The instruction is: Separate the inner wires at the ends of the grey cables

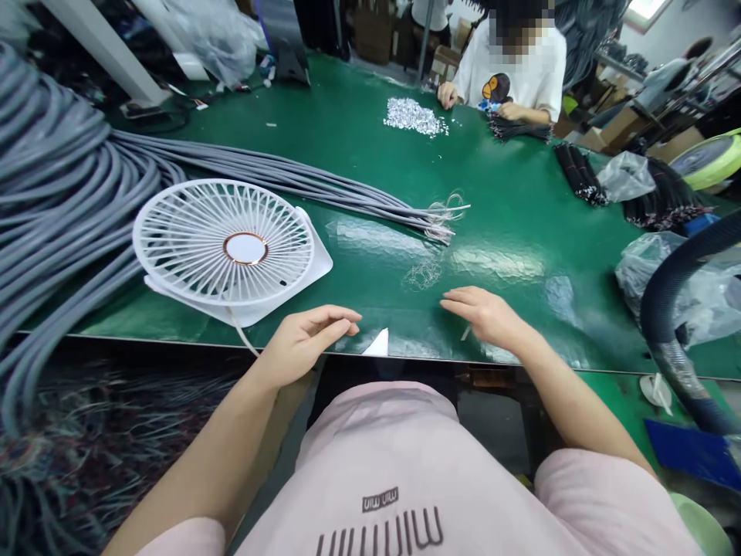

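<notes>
My left hand (309, 338) hovers at the table's front edge, fingers loosely stretched, with nothing visible in it. Close by lies a white triangular scrap (377, 342). To the right, my right hand (485, 315) is held palm down over the tabletop, fingers extended. A thin pale strip (466, 332) shows just under it; whether they touch, I cannot tell. Beyond both hands is a tangle of fine pale threads (422, 275). Farther back lies a bundle of grey cables (347, 193), its ends frayed into loose threads.
A white fan (202, 270) lies left of my left hand. Coiled grey cables (52, 185) fill the left side. Across the green table (347, 100), a person (515, 69) sits by small silvery pieces (414, 116) and dark wire bundles. A black flexible hose (665, 309) curves at right.
</notes>
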`<state>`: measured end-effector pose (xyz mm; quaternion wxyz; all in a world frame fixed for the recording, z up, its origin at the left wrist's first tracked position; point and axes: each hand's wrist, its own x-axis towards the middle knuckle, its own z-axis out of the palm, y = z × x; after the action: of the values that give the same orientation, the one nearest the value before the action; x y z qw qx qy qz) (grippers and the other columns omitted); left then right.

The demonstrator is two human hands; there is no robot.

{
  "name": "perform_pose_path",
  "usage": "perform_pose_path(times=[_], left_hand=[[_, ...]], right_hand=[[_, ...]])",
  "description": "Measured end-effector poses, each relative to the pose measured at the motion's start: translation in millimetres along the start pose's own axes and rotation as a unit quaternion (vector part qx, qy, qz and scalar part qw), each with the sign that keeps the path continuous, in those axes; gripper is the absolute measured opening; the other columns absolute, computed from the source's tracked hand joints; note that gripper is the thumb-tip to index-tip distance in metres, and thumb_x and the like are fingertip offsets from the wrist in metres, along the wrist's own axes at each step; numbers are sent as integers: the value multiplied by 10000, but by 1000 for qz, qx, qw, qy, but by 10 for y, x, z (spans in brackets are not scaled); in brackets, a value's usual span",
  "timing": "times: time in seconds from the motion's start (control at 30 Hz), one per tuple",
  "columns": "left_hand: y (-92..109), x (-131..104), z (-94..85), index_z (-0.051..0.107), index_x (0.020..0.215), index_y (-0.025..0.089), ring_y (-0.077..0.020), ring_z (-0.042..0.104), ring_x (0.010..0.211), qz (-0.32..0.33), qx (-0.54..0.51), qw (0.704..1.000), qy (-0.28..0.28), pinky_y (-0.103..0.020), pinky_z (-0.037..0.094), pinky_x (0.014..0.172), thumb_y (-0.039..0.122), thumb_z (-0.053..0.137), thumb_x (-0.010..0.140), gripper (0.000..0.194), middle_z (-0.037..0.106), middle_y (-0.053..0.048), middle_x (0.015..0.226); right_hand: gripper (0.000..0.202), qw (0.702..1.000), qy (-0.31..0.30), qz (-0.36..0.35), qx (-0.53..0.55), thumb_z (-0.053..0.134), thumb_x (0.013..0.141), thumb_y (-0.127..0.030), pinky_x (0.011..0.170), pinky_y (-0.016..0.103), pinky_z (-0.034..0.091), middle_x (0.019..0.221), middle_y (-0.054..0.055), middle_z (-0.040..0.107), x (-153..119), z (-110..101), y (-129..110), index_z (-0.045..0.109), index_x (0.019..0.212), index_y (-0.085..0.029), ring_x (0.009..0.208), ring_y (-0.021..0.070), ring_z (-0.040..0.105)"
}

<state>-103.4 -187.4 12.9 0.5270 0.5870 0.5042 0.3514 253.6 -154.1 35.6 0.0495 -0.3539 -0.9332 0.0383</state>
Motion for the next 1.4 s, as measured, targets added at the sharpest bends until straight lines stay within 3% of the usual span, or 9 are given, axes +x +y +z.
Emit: perform_pose_path(times=[0.17, 0.27, 0.53, 0.73, 0.83, 0.97, 1.1, 1.23, 1.4], left_hand=[[-127, -138, -131, 758, 993, 190, -210, 713, 849, -29, 5, 999, 44, -273, 569, 786, 515, 687, 841, 366, 771, -75, 873], [-132, -119, -123, 760, 981, 191, -213, 711, 849, -27, 12, 998, 49, -277, 567, 787, 517, 690, 837, 363, 770, -73, 864], [93, 303, 185, 745, 1067, 178, -207, 694, 899, 22, 46, 999, -6, -311, 526, 872, 494, 634, 881, 383, 762, -81, 950], [38, 805, 229, 629, 1301, 183, -250, 593, 977, 119, 310, 943, -15, -378, 462, 904, 464, 682, 829, 552, 671, -90, 1048], [23, 1108, 308, 566, 1357, 141, -311, 558, 1026, 111, 420, 900, -38, -397, 435, 880, 532, 755, 746, 750, 639, -141, 1101], [61, 1496, 427, 581, 1317, 139, -317, 566, 998, 118, 467, 873, -80, -371, 415, 831, 585, 751, 735, 752, 641, -140, 1080], [24, 1794, 487, 683, 1226, 191, -266, 580, 911, 157, 463, 866, -107, -334, 402, 763, 560, 713, 790, 572, 660, -77, 928], [-97, 1919, 621, 773, 1099, 266, -222, 584, 879, 194, 423, 883, -57, -327, 404, 772, 423, 648, 876, 300, 685, -51, 867], [-140, 1887, 834, 802, 981, 260, -220, 581, 886, 207, 418, 884, -28, -338, 412, 779, 397, 577, 920, 270, 715, -55, 884]], right_hand=[[696, 992, -43, 116, -1, 411, 700, 84, 1005, 467, 576, 1298, 113, 694, -960, -139, 504, 703, 1259, -213, 1225, 254, 651], [701, 991, -54, 123, 5, 417, 716, 76, 1045, 477, 553, 1356, 115, 658, -1118, 3, 529, 679, 1297, -215, 1280, 258, 617], [663, 998, -28, -8, 63, 400, 803, 51, 1123, 447, 460, 1482, 115, 554, 242, 266, 296, 576, 1406, -162, 1394, 248, 498], [442, 979, 3, 177, 99, 533, 905, -168, 841, 360, 540, 1059, 124, 722, 382, 77, 564, 613, 1338, -130, 928, 230, 680], [763, 960, -97, 233, 122, 787, 766, -425, 721, 309, 496, 928, 94, 711, 486, 86, 684, 524, 1395, -82, 788, 215, 647], [962, 949, -122, 255, 136, 850, 699, -417, 723, 280, 449, 978, 106, 704, 821, 133, 685, 409, 1477, -64, 813, 200, 630], [620, 945, -89, 271, 159, 820, 726, -328, 701, 256, 415, 894, 39, 697, 1075, 190, 660, 604, 1280, -151, 788, 170, 610], [177, 937, -31, 300, 176, 745, 764, -265, 657, 244, 383, 789, 4, 682, 1188, 287, 635, 722, 912, -171, 728, 140, 577], [49, 931, -3, 312, 188, 695, 743, -179, 677, 253, 401, 738, 8, 691, 1250, 331, 551, 732, 761, -153, 700, 135, 578]])
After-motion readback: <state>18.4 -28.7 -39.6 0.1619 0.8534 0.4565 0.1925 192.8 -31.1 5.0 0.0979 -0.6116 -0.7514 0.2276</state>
